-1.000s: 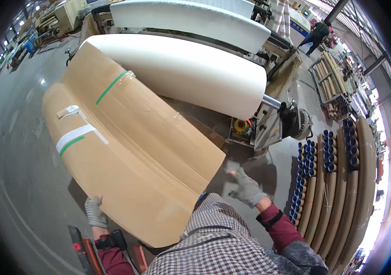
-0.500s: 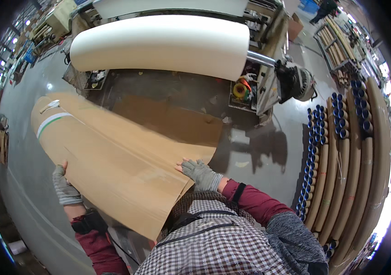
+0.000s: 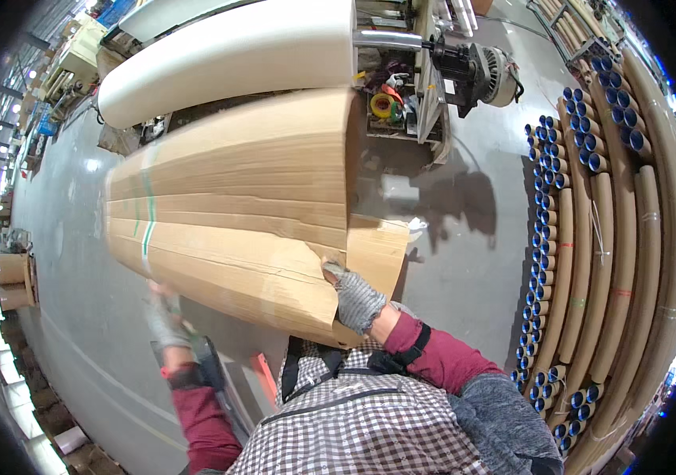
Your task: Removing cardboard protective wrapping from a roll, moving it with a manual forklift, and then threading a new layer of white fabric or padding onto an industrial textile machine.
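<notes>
A large brown cardboard sheet (image 3: 227,245), creased lengthwise and bent into a curve, spans the space in front of me. Green and white lines cross it near its left end. My right hand (image 3: 359,301), in a grey fingerless glove, grips its near right part beside a torn patch, thumb on top and the other fingers partly hidden. Motion smears my left hand (image 3: 167,321), gloved alike, at the sheet's lower left edge; whether its fingers are closed on the edge does not show. A flatter cardboard piece (image 3: 381,249) sticks out at the right, beneath the sheet.
Beyond the cardboard a big white roll (image 3: 235,59) is mounted on a metal shaft (image 3: 389,39) with a dark motor-like unit (image 3: 488,75). A tray with yellow tape (image 3: 384,105) sits below. Long cardboard tubes (image 3: 603,269) with blue-lined ends are stacked at the right.
The cardboard's far side has risen and swung up toward the white roll, covering the floor piece. My left hand has moved right along the near edge. My right hand now grips the torn area.
</notes>
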`<state>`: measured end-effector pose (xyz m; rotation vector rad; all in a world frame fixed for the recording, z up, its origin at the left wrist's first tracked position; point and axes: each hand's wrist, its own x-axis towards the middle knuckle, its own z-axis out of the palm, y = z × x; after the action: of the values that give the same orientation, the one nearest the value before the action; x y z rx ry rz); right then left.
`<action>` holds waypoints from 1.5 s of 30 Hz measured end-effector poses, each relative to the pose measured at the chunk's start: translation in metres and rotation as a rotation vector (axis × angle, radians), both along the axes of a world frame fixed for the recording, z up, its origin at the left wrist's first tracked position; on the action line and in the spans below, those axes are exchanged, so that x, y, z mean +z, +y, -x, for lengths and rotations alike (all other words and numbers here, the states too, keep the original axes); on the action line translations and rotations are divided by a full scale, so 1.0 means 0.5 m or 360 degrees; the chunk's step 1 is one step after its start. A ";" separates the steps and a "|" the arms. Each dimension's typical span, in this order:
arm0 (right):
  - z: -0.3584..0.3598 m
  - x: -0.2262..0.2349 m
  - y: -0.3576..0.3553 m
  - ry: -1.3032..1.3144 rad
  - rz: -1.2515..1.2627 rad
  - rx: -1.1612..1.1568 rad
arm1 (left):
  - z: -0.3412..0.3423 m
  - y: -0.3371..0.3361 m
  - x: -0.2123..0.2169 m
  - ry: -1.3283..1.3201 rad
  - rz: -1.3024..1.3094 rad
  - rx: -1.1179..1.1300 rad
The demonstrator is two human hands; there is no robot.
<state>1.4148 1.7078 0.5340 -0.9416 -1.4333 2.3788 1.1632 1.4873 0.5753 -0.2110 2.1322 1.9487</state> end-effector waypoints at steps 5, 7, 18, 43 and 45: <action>-0.128 -0.334 -0.148 0.0452 -0.1041 -0.0136 | -0.229 -0.181 -0.286 -0.1008 0.0607 -0.0022; -0.157 -0.183 -0.115 0.0071 -0.0926 0.0224 | -0.306 -0.156 -0.310 -0.1164 0.0421 -0.0104; -0.401 -0.202 -0.296 -0.0940 0.1227 -0.0017 | -0.493 -0.232 -0.343 -0.1381 0.0242 -0.0045; -1.312 -0.253 -0.344 -0.0245 0.0311 -0.1231 | -1.076 0.130 -0.125 -0.1189 0.0340 -0.1516; -1.326 -0.158 -0.366 -0.0042 0.0878 -0.1649 | -1.161 0.151 -0.133 -0.1127 0.0385 -0.1589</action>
<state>2.0779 1.5247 0.4549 -1.3730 -0.1014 1.8871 1.7436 1.5629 0.5089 0.1085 1.5064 0.8604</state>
